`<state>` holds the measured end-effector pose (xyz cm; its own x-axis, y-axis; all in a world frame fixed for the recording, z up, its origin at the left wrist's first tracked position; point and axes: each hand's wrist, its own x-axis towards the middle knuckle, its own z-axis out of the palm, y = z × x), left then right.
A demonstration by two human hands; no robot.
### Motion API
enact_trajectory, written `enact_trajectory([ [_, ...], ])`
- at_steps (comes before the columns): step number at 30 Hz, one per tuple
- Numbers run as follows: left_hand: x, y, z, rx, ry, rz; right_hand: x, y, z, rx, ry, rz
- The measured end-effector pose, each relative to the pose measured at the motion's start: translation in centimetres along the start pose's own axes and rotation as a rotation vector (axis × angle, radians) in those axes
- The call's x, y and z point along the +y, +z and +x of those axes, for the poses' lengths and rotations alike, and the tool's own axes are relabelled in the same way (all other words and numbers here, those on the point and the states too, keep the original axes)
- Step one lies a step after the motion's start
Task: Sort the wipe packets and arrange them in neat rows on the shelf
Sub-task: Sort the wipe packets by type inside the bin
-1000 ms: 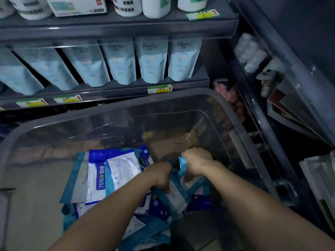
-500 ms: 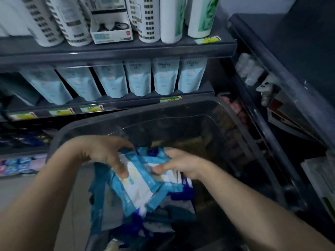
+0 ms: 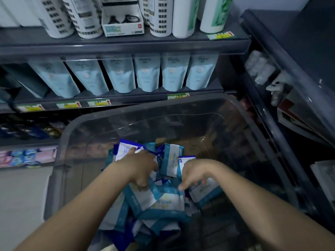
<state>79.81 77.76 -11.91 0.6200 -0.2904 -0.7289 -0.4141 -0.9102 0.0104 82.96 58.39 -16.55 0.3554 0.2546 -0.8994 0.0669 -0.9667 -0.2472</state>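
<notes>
Head view: packets [image 3: 163, 200] heaped in clear bin [image 3: 145, 108] below the shelves, long axes pointing every way. Right hand [image 3: 195, 172] pinches a tilted teal packet [image 3: 206, 193]. Left hand [image 3: 139, 169] is curled over the heap, grip unclear.

One wide-angle view looks from the person's head, forward and steeply down, close over the left hand [image 3: 137, 169] and right hand [image 3: 196, 173] (both forearms run in from the bottom edge). Right beneath the fingers [image 3: 182, 186] lie blue-and-white wipe packets [image 3: 163, 200] inside a clear plastic bin [image 3: 145, 108]. Beyond the fingertips and farther off, dark grey shelves [image 3: 126, 46] climb to the top edge, their lines bowed by the lens.
</notes>
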Motion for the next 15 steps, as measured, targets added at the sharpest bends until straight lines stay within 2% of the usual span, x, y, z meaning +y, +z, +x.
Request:
enact_trajectory([
  [3,1.8,-0.4,2.3,0.042,-0.008,0.079,3.9,0.0,1.8,0.336,0.052,-0.095],
  [4,2.6,-0.6,3.2,0.043,-0.005,0.101,4.8,0.3,2.2,0.347,0.068,-0.147],
  [7,4.7,-0.1,6.1,0.026,0.025,0.055,6.3,1.1,3.1,0.221,0.104,-0.285],
  [11,6.0,1.9,9.6,0.009,0.018,-0.182,6.8,1.8,4.0,0.212,0.111,-0.477],
  [13,6.2,2.3,10.4,-0.019,0.008,-0.292,7.1,1.9,4.4,0.203,0.123,-0.446],
  [15,6.1,2.1,10.7,-0.036,0.008,-0.403,7.8,1.6,4.7,0.190,0.130,-0.313],
])
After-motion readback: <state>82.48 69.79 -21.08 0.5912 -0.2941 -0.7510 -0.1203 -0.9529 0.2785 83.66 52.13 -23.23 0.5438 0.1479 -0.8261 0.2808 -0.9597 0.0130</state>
